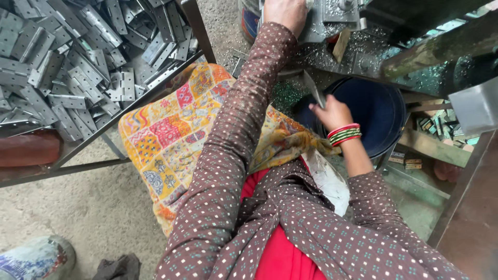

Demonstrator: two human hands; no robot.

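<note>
— Steel is what the right hand (pixel 332 111) is pinching: a thin, flat grey metal strip (pixel 315 91), pointed up and tilted, just over the near rim of the round dark blue bucket (pixel 381 111).

— And the left hand (pixel 284 13)?

— It is reaching well beyond the bucket, up to the grey metal press machine (pixel 337 15), and is resting on a plate there. Only the back of it is showing, so I cannot tell whether the fingers are spread or closed.

— How is the strip looking?

— Dull grey, narrow, with hard cut edges; the lower end is hiding behind the fingers.

— What could be going wrong from here?

— I am judging two risks. The pinch is light and on one end only, so the strip could be slipping and dropping into the bucket. And the left hand is lying close to the machine's working parts, so a stroke coming too early could be catching it.

— Anything else around?

— Far left of the bucket, a heap of flat grey metal hinge plates (pixel 67 67) is lying in a frame, and a bright patchwork cloth (pixel 171 135) is covering the lap nearer the bucket.
</note>
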